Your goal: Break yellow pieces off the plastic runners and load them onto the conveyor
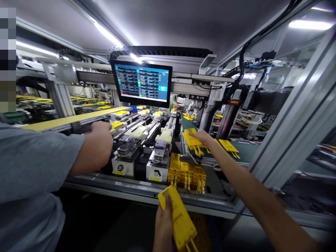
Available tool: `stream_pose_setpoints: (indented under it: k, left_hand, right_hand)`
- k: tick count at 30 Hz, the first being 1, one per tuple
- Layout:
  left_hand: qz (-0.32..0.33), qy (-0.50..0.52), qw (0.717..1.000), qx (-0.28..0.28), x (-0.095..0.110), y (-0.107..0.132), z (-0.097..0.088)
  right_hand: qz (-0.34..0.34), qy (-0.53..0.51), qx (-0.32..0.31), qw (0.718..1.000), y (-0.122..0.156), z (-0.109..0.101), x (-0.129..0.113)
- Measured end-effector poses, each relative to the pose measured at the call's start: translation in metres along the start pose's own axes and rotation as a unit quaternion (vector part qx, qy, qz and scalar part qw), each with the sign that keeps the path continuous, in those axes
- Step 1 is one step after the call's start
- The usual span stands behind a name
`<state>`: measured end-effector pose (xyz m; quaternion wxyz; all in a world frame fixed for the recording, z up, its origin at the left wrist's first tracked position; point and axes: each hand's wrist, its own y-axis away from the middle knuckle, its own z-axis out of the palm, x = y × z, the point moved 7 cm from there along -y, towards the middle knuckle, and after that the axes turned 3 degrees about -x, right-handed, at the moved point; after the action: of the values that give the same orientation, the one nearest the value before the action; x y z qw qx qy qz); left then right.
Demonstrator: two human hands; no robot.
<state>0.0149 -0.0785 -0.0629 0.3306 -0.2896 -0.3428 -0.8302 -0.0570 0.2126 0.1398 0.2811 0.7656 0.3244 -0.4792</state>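
Note:
Low in the middle, my left hand is closed around a yellow flat pack, thumb across its face. Dark print marks one end of this pack, and two thin tabs stick out of the other, pointing down. My right hand reaches forward over the conveyor and grips the edge of a second yellow pack, its tabs towards me. Between the hands, upright stacks of yellow packs stand side by side, tabs facing down. Another yellow pack lies on the green conveyor belt beside my right hand.
A co-worker's hand and grey sleeve come in from the left, near a pack on a fixture. Linear rails with white fixtures run away from me. Above hangs a monitor. A metal post slants up at right.

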Motion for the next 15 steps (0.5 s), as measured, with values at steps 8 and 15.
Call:
stream_pose_setpoints:
  k: [8, 15]
  left_hand:
    - [0.052, 0.076, 0.995, -0.038, 0.001, 0.006, 0.047]
    - [0.006, 0.117, 0.993, 0.002, -0.007, 0.002, 0.036]
  right_hand:
    - [-0.071, 0.046, -0.138, 0.987, 0.152, 0.087, 0.06]
    - [-0.177, 0.229, -0.102, 0.952, 0.178, 0.119, 0.08]
